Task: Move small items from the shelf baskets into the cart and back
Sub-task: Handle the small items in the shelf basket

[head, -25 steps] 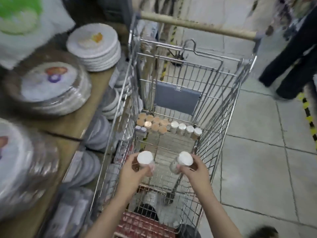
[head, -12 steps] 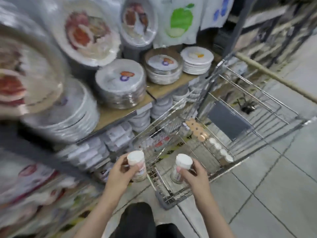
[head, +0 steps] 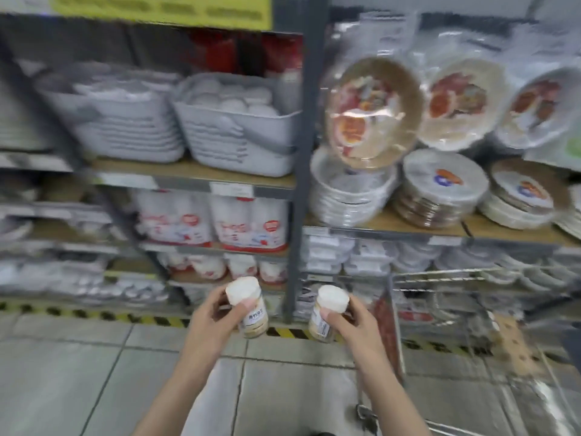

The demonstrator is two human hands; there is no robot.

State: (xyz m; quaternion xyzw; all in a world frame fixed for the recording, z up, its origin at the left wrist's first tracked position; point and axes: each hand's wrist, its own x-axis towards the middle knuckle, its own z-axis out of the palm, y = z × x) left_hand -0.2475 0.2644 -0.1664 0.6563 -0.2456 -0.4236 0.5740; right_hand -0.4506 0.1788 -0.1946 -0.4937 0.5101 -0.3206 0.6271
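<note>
Left hand (head: 211, 322) grips a small white-capped clear plastic jar (head: 247, 306), right hand (head: 349, 324) grips a second white-capped jar (head: 327, 313), both low before the shelves. Grey slatted plastic basket (head: 239, 140) sits far, higher; lifting both together risks a slip.

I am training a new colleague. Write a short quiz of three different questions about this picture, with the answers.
1. True or false: the left hand holds nothing.
2. The grey baskets stand: A) on the floor, B) on a shelf above the hands, C) in the cart.
3. What colour are the lids of the two jars?

Key:
1. False; it grips the left jar, and the right hand grips the right jar.
2. B.
3. White.
</note>
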